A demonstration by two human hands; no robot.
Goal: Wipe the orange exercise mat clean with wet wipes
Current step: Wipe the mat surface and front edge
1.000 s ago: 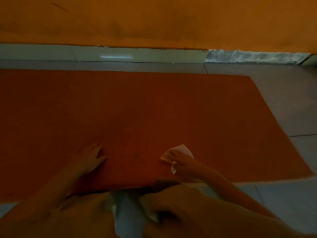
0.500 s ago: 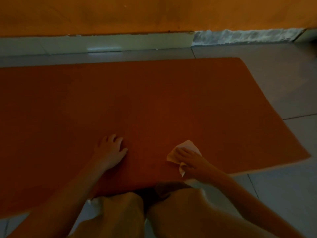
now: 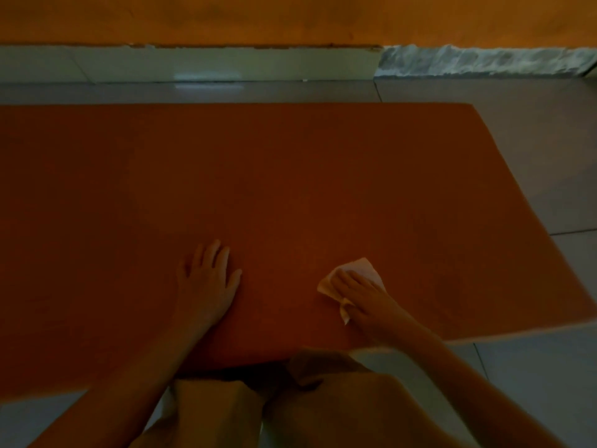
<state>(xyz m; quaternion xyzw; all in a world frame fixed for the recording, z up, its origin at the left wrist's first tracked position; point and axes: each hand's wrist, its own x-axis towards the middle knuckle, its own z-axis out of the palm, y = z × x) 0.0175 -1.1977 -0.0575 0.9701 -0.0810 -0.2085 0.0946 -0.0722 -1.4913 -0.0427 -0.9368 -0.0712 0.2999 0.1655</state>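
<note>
Right hand [image 3: 361,294] presses a wet wipe [image 3: 360,270] flat on the orange mat's [image 3: 290,176] near edge; left hand [image 3: 206,279] braces, fingers spread. Most of the mat's surface probably remains unwiped.

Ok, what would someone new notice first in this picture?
The large flat orange exercise mat covers most of the grey tiled floor. Near its front edge, the right hand presses a crumpled white wet wipe onto it, while the left hand rests flat to its left.
</note>
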